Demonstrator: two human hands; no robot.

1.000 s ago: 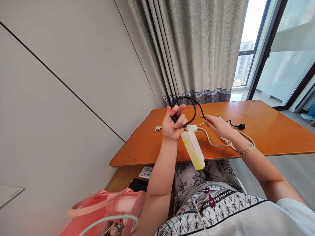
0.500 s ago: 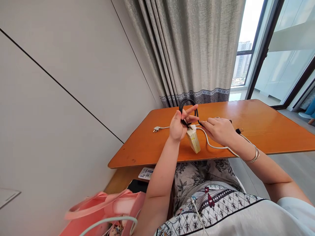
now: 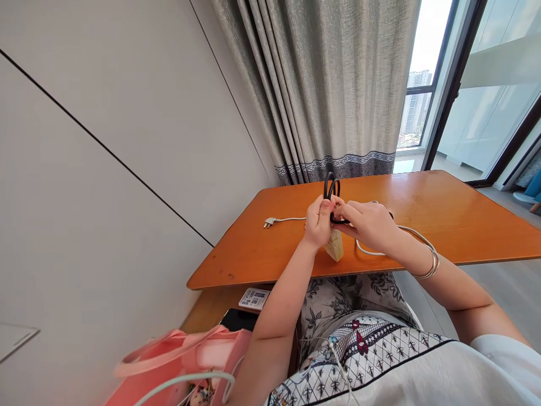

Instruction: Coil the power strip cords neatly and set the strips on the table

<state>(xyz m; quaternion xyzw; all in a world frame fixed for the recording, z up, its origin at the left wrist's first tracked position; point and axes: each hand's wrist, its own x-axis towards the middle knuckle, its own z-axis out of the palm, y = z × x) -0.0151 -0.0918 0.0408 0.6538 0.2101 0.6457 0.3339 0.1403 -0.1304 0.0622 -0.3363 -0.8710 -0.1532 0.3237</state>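
Observation:
A coiled black cable (image 3: pixel 327 185) rises in loops from my left hand (image 3: pixel 318 221), whose fingers are closed round it. Against it, my right hand (image 3: pixel 371 224) pinches part of the same black cable, fingertips touching the left ones. Just below both hands a cream power strip (image 3: pixel 335 247) stands tilted over the table, its upper part hidden by the fingers. A white plug (image 3: pixel 270 222) lies to the left on the table, with a thin white cord running behind my left hand. More white cord (image 3: pixel 416 232) curves past my right wrist.
The orange wooden table (image 3: pixel 236 242) extends to both sides, its near edge above my lap. At the lower left are a pink bag (image 3: pixel 220 361), a black phone-like object (image 3: pixel 239 320) and a white labelled item (image 3: pixel 253 299). A grey curtain (image 3: pixel 338 84) hangs behind the table.
My left hand has moved right and its spread fingers have closed on the black cable. My right hand has come up against it. The cable loops are now narrower, and the black plug is hidden.

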